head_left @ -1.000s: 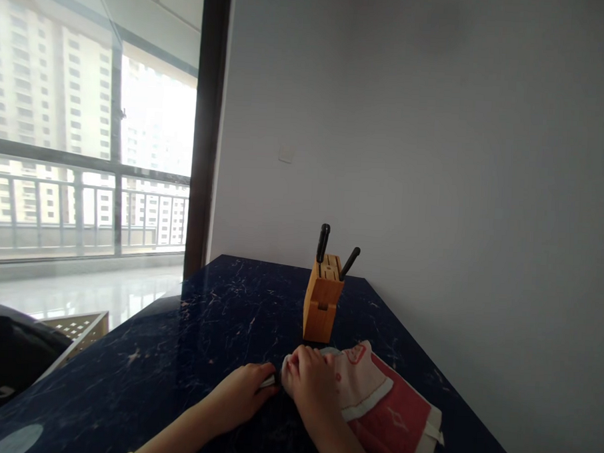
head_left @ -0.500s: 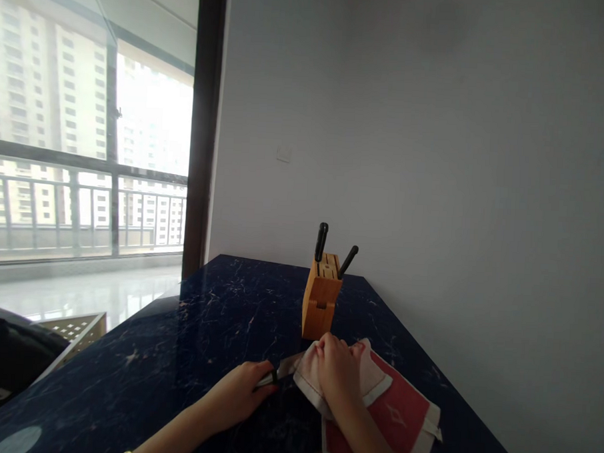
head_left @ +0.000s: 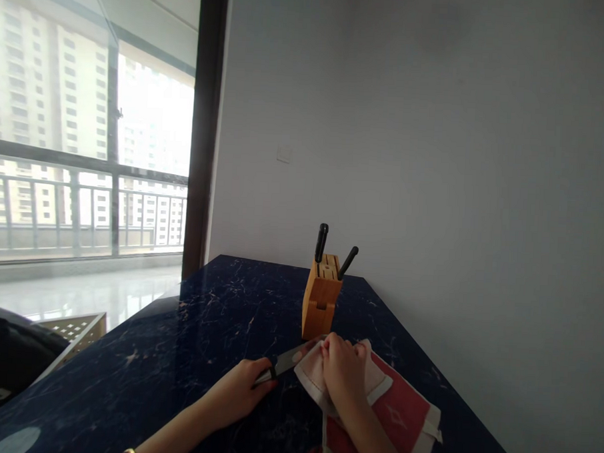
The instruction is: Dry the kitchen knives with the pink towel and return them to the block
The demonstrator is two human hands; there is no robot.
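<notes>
My left hand [head_left: 247, 386] is closed around the handle of a kitchen knife [head_left: 287, 361], whose wide blade points to the right and away from me. My right hand [head_left: 343, 365] grips a bunched part of a red and white cloth [head_left: 401, 408] close to the blade's far end. One pale corner of the cloth hangs over toward the knife; the rest lies on the table beneath my right forearm. Just beyond my hands stands a wooden knife block [head_left: 321, 307] with two black-handled knives in it, one upright and one leaning right.
The dark blue marbled table [head_left: 218, 316] stretches to the grey wall. At the far left, a chair with a perforated panel [head_left: 77, 330] and a dark item [head_left: 10, 361] stand beside the table. A window with a railing lies behind them.
More of the knife blade shows now between my two hands. My right hand has shifted slightly to the right with the cloth, while the knife block stays put.
</notes>
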